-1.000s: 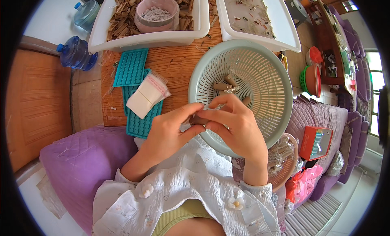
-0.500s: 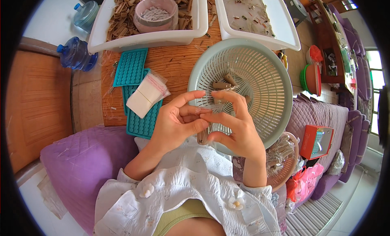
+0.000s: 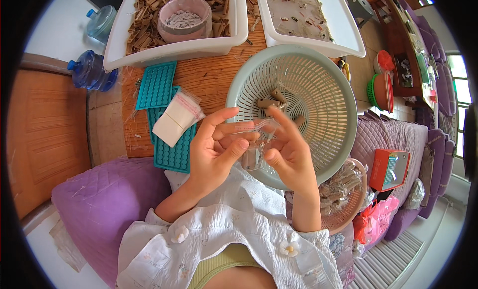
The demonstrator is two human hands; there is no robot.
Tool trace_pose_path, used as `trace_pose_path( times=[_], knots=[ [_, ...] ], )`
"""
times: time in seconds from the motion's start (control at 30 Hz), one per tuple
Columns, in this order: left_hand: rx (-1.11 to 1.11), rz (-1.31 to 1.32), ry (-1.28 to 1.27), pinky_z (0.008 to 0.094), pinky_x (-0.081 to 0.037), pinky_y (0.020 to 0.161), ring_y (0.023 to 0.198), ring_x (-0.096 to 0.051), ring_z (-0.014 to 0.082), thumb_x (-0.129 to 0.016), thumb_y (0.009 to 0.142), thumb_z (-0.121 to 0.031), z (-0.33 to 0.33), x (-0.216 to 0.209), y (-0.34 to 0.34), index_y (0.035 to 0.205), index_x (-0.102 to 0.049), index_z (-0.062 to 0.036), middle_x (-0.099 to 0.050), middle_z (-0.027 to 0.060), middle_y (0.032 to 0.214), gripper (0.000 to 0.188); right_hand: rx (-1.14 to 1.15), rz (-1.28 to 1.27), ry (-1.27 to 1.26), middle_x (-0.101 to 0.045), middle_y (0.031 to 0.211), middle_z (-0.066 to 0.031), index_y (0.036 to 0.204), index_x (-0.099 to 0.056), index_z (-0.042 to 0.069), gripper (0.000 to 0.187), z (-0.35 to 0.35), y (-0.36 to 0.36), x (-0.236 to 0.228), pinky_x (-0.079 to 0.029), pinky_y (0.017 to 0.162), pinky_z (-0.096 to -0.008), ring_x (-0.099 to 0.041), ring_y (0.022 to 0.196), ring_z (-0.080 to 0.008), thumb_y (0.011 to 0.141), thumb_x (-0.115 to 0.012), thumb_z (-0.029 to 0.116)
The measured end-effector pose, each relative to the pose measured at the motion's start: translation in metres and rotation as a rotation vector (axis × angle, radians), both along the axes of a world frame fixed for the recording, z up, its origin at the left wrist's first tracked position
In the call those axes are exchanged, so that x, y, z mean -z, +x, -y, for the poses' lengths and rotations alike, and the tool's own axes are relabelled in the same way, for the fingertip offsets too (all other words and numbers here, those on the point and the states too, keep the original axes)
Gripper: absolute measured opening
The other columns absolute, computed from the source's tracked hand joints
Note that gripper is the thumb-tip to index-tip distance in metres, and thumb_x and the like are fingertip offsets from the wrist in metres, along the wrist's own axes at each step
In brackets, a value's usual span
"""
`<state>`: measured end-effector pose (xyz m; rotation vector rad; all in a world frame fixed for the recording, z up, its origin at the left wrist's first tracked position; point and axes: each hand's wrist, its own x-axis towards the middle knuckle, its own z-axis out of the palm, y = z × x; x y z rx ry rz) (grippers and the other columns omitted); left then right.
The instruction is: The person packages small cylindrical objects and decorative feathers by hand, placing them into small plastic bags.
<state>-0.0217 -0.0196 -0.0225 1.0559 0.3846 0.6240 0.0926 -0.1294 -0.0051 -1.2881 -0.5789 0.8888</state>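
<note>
Between my hands, over the near rim of the green colander (image 3: 348,122), hangs a small clear plastic bag (image 3: 255,148) with a brown piece inside. Its upper edge, marked with a thin red band, is stretched across my fingers. My left hand (image 3: 215,148) holds the bag's left side with its fingers, the index finger raised. On the other side, my right hand (image 3: 290,152) has the bag at its bent fingers, thumb apart from them; its exact grip is partly hidden. Several brown tube-like pieces (image 3: 269,103) lie in the colander.
To the left, a stack of clear bags (image 3: 174,121) lies on teal silicone moulds (image 3: 158,82). Behind stand a white bin of brown pieces (image 3: 142,20), holding a pink tub (image 3: 164,25), and a second white bin (image 3: 298,15). At right is a basket of bagged pieces (image 3: 343,189).
My fingers have spread and my thumbs have moved apart. The bag's banded edge now shows stretched between my hands. The view has shifted slightly.
</note>
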Motion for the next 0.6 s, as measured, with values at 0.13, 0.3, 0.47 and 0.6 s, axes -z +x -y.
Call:
trace_pose_path(
  times=[0.13, 0.3, 0.47, 0.6],
  knots=[
    [-0.091, 0.053, 0.133, 0.026, -0.05, 0.074, 0.092, -0.06, 0.0216, -0.057, 0.081, -0.002, 0.007, -0.002, 0.003, 0.116, -0.041, -0.0004, -0.051, 0.0159, 0.113, 0.038, -0.182, -0.087, -0.13, -0.06, 0.092, -0.0108, 0.125, -0.039, 0.001, 0.056, 0.0, -0.003, -0.002, -0.046, 0.077, -0.0269, -0.057, 0.089, -0.0138, 0.078, -0.065, 0.017],
    [-0.219, -0.143, 0.874, 0.0255, -0.048, 0.067, 0.077, -0.057, 0.0172, -0.061, 0.071, 0.001, -0.004, -0.005, 0.002, 0.084, -0.065, -0.0062, -0.052, 0.0129, 0.11, 0.015, -0.119, 0.218, -0.237, -0.061, 0.089, -0.0066, 0.109, -0.052, -0.005, 0.034, -0.003, -0.004, -0.009, -0.046, 0.071, -0.023, -0.056, 0.083, -0.0099, 0.08, -0.062, 0.01],
    [-0.061, -0.23, 0.871, 0.025, -0.047, 0.062, 0.073, -0.056, 0.0167, -0.064, 0.07, -0.009, -0.011, -0.024, 0.006, 0.083, -0.065, -0.0067, -0.055, 0.0103, 0.103, 0.013, -0.042, 0.506, -0.258, -0.063, 0.082, -0.0111, 0.102, -0.057, -0.001, 0.028, -0.007, -0.011, -0.014, -0.048, 0.061, -0.0277, -0.062, 0.074, -0.0182, 0.075, -0.062, 0.004],
    [-0.02, -0.351, 0.765, 0.0232, -0.045, 0.058, 0.069, -0.055, 0.0159, -0.062, 0.07, -0.008, -0.01, -0.025, 0.005, 0.076, -0.061, -0.0045, -0.057, 0.0091, 0.096, 0.007, -0.063, 0.643, -0.246, -0.062, 0.076, -0.014, 0.1, -0.058, 0.0, 0.024, -0.008, -0.014, -0.014, -0.047, 0.054, -0.0314, -0.062, 0.066, -0.0262, 0.077, -0.06, 0.006]
  ],
)
